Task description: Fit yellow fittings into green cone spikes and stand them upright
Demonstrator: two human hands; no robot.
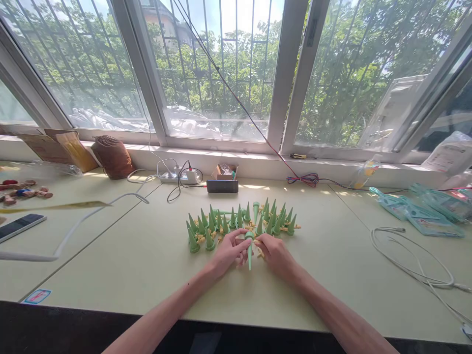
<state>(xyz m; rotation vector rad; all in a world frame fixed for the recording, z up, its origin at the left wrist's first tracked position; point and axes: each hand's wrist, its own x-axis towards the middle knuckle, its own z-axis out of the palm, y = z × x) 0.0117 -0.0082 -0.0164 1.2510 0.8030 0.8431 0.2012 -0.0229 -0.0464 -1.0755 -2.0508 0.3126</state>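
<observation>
My left hand [231, 250] is closed around the wide cap end of a green plastic plant-watering spike [250, 256], whose tip points down toward me. From the other side, my right hand [275, 250] pinches a small yellow valve piece [255, 241] against the spike, just below its cap; the fingers partly hide it. Beyond both hands, several green spikes [210, 240] stand upright on their caps in a loose cluster. One lighter green spike [255, 211] stands tip down at the back. Small yellow pieces [283, 229] lie scattered among them.
Behind the cluster a phone [222, 186] leans against a small box [224, 171]. A power strip [179, 176] and cables sit near the window ledge. A coiled white cable [416, 275] and turquoise packets [416, 214] lie right. Another phone [22, 226] and wooden figures [25, 191] lie left.
</observation>
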